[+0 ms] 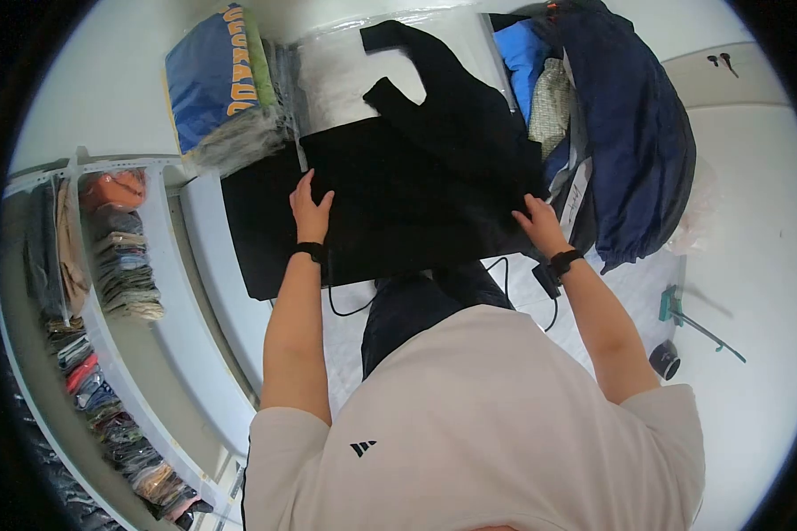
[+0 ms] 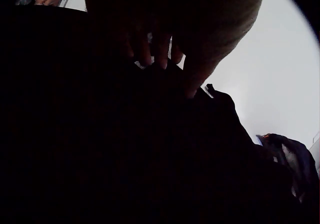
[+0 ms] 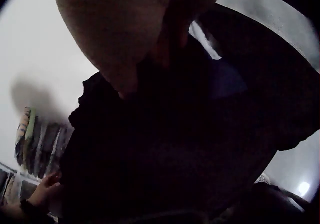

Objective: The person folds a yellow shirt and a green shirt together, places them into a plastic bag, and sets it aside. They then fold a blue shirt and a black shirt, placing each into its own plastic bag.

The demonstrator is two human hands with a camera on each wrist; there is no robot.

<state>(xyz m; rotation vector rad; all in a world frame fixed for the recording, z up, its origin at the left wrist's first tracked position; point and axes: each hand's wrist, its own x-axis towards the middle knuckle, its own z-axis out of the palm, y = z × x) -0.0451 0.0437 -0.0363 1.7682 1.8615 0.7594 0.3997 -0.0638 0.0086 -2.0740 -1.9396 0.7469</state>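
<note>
Touched the black garment (image 1: 398,195) with the left hand (image 1: 311,212), near a cloth edge, with its thumb set well apart from the fingers and with the fingertips spread over the cloth in the left wrist view. Touched the same garment at its far side with the right hand (image 1: 542,226), with the fingers angled down toward the cloth; could not tell pinching from light touching in the dim right wrist view. Saw the black garment laid out flat between the two hands, with two narrow parts reaching beyond them, one of them curved. Saw more black cloth left of the left hand, and could not tell one piece from two there.

Wore a left wristband (image 1: 310,249) just behind the left hand and a right wristband (image 1: 565,260) just behind the right hand. Saw a blue package (image 1: 208,80) with orange lettering beyond the left hand and to its left, and clear plastic (image 1: 336,80) straight beyond it. Saw a white label (image 1: 576,202) just right of the right hand, a navy garment (image 1: 629,133) farther right, and a checked cloth (image 1: 551,106) and a bright blue cloth (image 1: 522,62) beyond. Saw folded clothes (image 1: 128,270) on shelving well left of the left hand.
</note>
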